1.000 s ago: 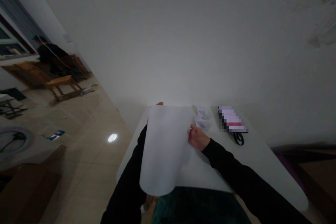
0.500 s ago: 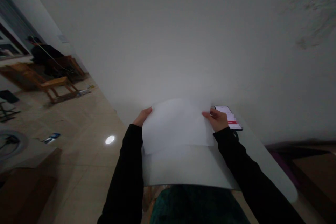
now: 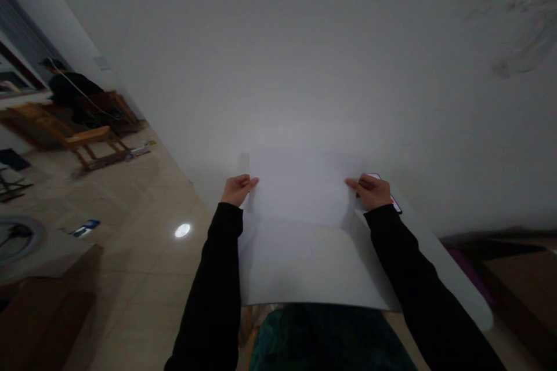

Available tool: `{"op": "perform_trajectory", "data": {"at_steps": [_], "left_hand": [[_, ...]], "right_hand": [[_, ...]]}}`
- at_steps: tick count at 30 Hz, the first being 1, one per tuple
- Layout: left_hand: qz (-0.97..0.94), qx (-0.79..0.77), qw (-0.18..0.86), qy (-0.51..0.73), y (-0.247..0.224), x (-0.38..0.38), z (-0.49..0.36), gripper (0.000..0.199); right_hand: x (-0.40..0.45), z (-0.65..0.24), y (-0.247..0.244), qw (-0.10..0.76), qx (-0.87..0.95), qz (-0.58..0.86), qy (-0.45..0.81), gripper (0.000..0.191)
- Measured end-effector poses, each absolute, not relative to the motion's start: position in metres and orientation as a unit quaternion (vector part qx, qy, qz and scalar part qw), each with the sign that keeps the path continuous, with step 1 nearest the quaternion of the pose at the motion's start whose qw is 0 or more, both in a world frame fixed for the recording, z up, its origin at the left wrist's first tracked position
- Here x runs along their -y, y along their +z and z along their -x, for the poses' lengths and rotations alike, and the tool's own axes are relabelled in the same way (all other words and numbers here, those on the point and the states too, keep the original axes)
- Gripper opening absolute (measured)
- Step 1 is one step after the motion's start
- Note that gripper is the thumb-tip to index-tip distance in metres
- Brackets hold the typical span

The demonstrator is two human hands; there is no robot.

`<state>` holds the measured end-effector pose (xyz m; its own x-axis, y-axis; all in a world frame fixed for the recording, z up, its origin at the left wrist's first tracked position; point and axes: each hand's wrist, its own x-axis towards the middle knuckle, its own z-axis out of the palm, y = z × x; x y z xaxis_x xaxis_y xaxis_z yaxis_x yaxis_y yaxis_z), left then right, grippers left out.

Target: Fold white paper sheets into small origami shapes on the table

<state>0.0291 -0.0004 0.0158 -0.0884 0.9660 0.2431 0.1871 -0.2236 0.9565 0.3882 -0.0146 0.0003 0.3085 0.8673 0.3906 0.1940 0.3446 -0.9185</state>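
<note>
A white sheet of paper (image 3: 300,188) is held up over the white table (image 3: 304,278), close to the wall. My left hand (image 3: 238,189) pinches its left edge between thumb and curled fingers. On the opposite edge, my right hand (image 3: 369,190) has the same kind of pinch. The sheet looks fairly flat between them, and its pale colour blends with the wall behind. Partly covered by my right hand, a phone (image 3: 395,204) with a lit screen lies on the table.
A pale wall (image 3: 282,58) rises right behind the table. To the left are a wooden chair (image 3: 89,138), a seated person in dark clothing (image 3: 76,87) and a phone (image 3: 86,228) lower down. Cardboard boxes stand at lower left (image 3: 47,319) and right (image 3: 522,284).
The paper has gone from curved to flatter and stands higher. My right hand has moved right, now hiding more of the phone; my left hand has turned, fingers curled at the edge.
</note>
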Motion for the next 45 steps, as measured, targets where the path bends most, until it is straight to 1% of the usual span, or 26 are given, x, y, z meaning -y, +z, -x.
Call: {"op": "perform_trajectory", "data": {"at_steps": [2,4,7,9,12,14,15,16,18,19,21,26,30,36,41,45], "left_hand": [[-0.529,-0.518,0.328,0.586,0.013,-0.003,-0.031,0.031],[-0.488,-0.518,0.321,0.625,0.010,-0.005,-0.031,0.033],[-0.432,-0.487,0.370,0.663,0.010,-0.006,-0.031,0.038],[-0.405,-0.438,0.437,0.673,0.011,-0.004,-0.036,0.044],[-0.439,-0.362,0.556,0.606,0.011,0.001,-0.056,0.055],[-0.501,-0.344,0.584,0.538,0.007,0.005,-0.078,0.057],[-0.522,-0.360,0.569,0.523,0.005,0.006,-0.088,0.055],[-0.537,-0.387,0.533,0.528,0.003,0.007,-0.098,0.050],[-0.535,-0.431,0.416,0.595,-0.001,0.007,-0.111,0.043],[-0.530,-0.441,0.376,0.620,-0.002,0.006,-0.114,0.042],[-0.512,-0.461,0.333,0.644,-0.002,0.004,-0.109,0.040],[-0.484,-0.516,0.319,0.630,0.003,0.000,-0.084,0.039],[-0.491,-0.519,0.302,0.632,0.002,0.002,-0.084,0.038],[-0.507,-0.516,0.334,0.605,0.001,0.013,-0.072,0.034],[-0.485,-0.524,0.327,0.619,0.009,0.007,-0.056,0.037],[-0.409,-0.502,0.365,0.669,0.004,-0.005,-0.069,0.039]], "right_hand": [[0.015,-0.386,-0.001,0.629,0.521,0.497,0.293,0.046],[0.015,-0.387,-0.003,0.634,0.514,0.496,0.297,0.047],[0.010,-0.393,-0.008,0.655,0.490,0.504,0.278,0.048],[0.006,-0.395,-0.013,0.687,0.452,0.501,0.272,0.049],[0.004,-0.387,-0.023,0.748,0.367,0.470,0.292,0.052],[0.007,-0.373,-0.028,0.760,0.345,0.451,0.318,0.053],[0.010,-0.365,-0.031,0.756,0.345,0.447,0.330,0.050],[0.013,-0.357,-0.032,0.744,0.354,0.446,0.350,0.045],[0.020,-0.343,-0.033,0.705,0.391,0.440,0.395,0.037],[0.023,-0.339,-0.032,0.687,0.408,0.431,0.420,0.035],[0.026,-0.337,-0.028,0.654,0.437,0.429,0.444,0.033],[0.025,-0.348,-0.017,0.665,0.454,0.424,0.415,0.029],[0.025,-0.349,-0.018,0.643,0.467,0.434,0.425,0.030],[0.028,-0.345,-0.020,0.598,0.486,0.432,0.469,0.033],[0.031,-0.342,-0.016,0.597,0.508,0.413,0.463,0.033],[0.031,-0.344,-0.014,0.610,0.519,0.405,0.441,0.036]]}}
